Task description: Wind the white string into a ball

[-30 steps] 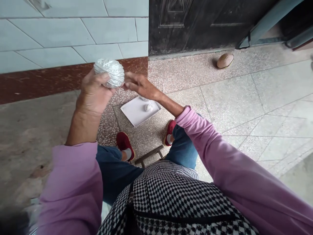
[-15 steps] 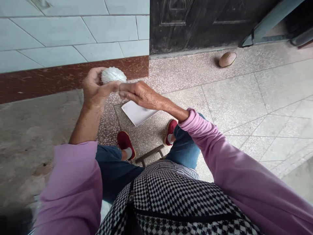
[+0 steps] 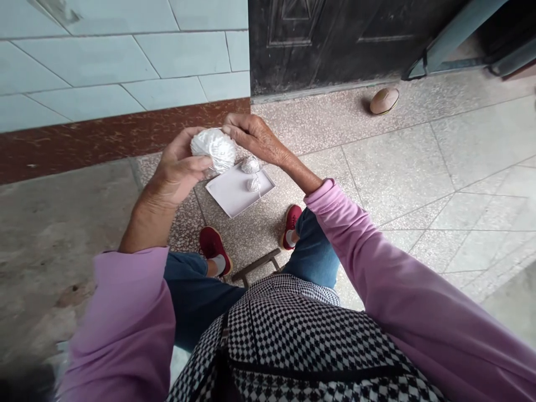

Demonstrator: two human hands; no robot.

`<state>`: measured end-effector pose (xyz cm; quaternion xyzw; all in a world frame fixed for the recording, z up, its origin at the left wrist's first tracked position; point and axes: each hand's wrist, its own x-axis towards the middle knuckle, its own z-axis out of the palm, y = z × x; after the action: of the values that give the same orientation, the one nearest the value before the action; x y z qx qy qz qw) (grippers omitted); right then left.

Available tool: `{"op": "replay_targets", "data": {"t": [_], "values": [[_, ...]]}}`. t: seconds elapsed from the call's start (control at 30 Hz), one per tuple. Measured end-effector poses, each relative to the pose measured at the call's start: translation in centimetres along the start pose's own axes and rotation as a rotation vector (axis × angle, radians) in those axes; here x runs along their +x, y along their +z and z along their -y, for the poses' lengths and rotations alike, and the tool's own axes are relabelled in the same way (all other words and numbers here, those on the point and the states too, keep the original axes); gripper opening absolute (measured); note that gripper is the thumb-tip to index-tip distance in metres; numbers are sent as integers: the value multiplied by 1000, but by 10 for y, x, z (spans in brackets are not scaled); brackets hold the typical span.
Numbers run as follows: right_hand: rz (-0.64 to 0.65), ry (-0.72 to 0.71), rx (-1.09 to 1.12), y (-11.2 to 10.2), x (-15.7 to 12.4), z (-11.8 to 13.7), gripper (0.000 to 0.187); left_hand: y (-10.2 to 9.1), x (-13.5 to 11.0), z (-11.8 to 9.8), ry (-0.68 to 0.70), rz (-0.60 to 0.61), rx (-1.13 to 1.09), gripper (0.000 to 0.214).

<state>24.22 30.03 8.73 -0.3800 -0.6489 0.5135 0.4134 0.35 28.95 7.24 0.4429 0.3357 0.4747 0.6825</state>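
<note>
My left hand (image 3: 178, 170) is closed around a white ball of thread (image 3: 214, 148), held up in front of me. My right hand (image 3: 253, 134) pinches at the top right of that ball, fingers together; a thin strand may run from it but is too fine to make out. Below the hands a white square sheet (image 3: 234, 195) lies on the floor with two small white balls (image 3: 251, 165) on it. I sit with my feet in red shoes (image 3: 213, 243) either side of a low stool frame.
A tiled wall with a red-brown skirting (image 3: 84, 139) runs along the left. A dark door (image 3: 335, 39) stands ahead, with a brown oval object (image 3: 384, 100) on the terrazzo floor before it. Grey floor tiles spread to the right.
Both hands have come down and to the right with the ball. My right hand moved from below the ball up to its top right, uncovering the small balls on the sheet.
</note>
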Motion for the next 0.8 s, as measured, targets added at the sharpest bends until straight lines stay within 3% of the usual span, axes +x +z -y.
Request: {"op": "replay_targets", "data": {"t": [0.2, 0.3, 0.37, 0.47, 0.5, 0.63, 0.8], "values": [[218, 48, -65, 18, 3, -17, 70, 0, 0, -11, 30, -83, -33, 69], [238, 129, 30, 25, -3, -19, 74, -5, 2, -19, 92, -142, -65, 70], [258, 188, 120, 29, -7, -21, 73, -19, 7, -26, 136, -184, -105, 74], [309, 215, 241, 27, -10, -24, 71, -60, 19, -41, 189, -256, -133, 79], [304, 204, 278, 24, -11, -24, 71, -76, 23, -46, 176, -289, -114, 77], [258, 194, 365, -8, -19, -11, 76, -124, 31, -68, 33, -626, -21, 46], [72, 183, 311, -76, -42, 24, 68, -138, 21, -83, -12, -871, -26, 56]]}}
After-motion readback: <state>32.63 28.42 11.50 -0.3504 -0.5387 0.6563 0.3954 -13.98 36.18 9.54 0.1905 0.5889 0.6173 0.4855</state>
